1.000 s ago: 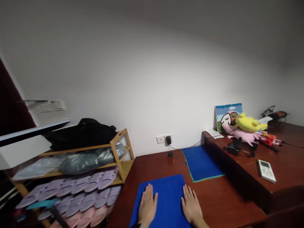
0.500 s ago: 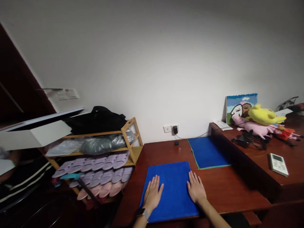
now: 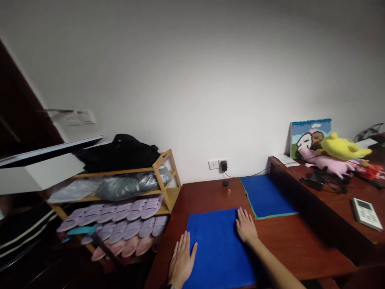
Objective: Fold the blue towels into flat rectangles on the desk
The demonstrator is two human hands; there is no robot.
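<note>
A blue cloth (image 3: 218,249) lies spread out on the reddish-brown wooden desk (image 3: 207,194). My left hand (image 3: 182,257) rests flat over the cloth's left edge, fingers stretched forward and thumb apart. At the cloth's far right corner, my right hand (image 3: 246,226) lies flat with its fingers extended. Neither hand grips anything. A second blue cloth with a green border (image 3: 269,196) is laid farther back on the right, beside the raised part of the desk.
A wooden rack (image 3: 168,188) at left holds purple slippers (image 3: 132,208), pink slippers and a black bag (image 3: 120,152). A charger (image 3: 223,165) sits in the wall socket. Plush toys (image 3: 339,148), cables and a white remote-like device (image 3: 367,214) lie on the raised surface at right.
My left hand has slid left and nearer to me, onto the cloth's left edge. My right hand has shifted forward to the far right corner. The view has turned slightly.
</note>
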